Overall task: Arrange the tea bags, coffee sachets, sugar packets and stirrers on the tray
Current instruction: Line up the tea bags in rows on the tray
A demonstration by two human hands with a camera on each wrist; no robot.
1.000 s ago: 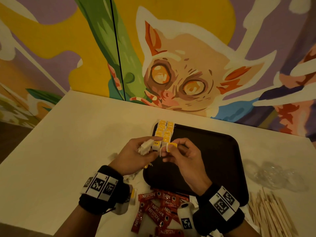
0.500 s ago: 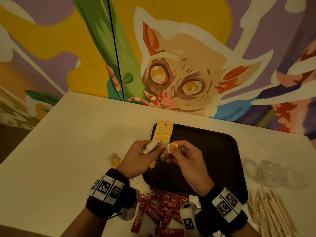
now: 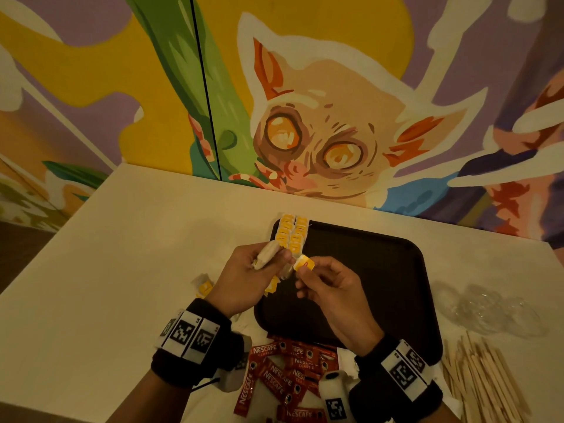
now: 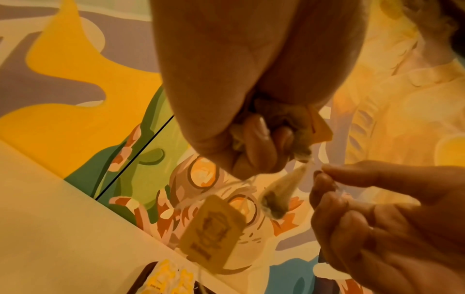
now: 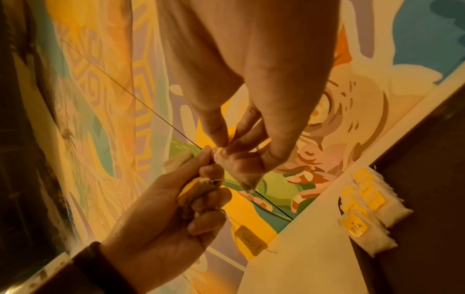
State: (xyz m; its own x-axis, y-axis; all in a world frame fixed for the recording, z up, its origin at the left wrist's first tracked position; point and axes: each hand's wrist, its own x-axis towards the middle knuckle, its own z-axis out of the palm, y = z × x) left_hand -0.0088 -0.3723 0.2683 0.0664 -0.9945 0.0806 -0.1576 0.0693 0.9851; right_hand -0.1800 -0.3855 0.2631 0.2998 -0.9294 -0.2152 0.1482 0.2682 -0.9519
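Observation:
A black tray [image 3: 381, 270] lies on the white table. Two rows of white tea bags [image 3: 291, 232] with yellow tags sit along its far left corner, also seen as tea bags [image 5: 370, 208] in the right wrist view. Above the tray's left edge my left hand [image 3: 273, 257] grips a small bunch of tea bags [image 3: 267, 254]; one tag [image 4: 214, 230] dangles from it on a string. Close against it, my right hand [image 3: 300, 270] pinches one tea bag by its yellow tag [image 3: 305, 264], and the bag [image 4: 279, 197] hangs between the two hands.
Red coffee sachets [image 3: 283, 370] lie heaped at the table's near edge between my wrists. Wooden stirrers [image 3: 482, 380] are piled at the near right, with crumpled clear plastic [image 3: 488, 309] behind them. A loose tea bag [image 3: 204, 286] lies left of my left hand.
Both hands stay together over the tray's left edge. The bunch in my left hand has tilted more upright, and a loose tea bag on the table to its left has come into view.

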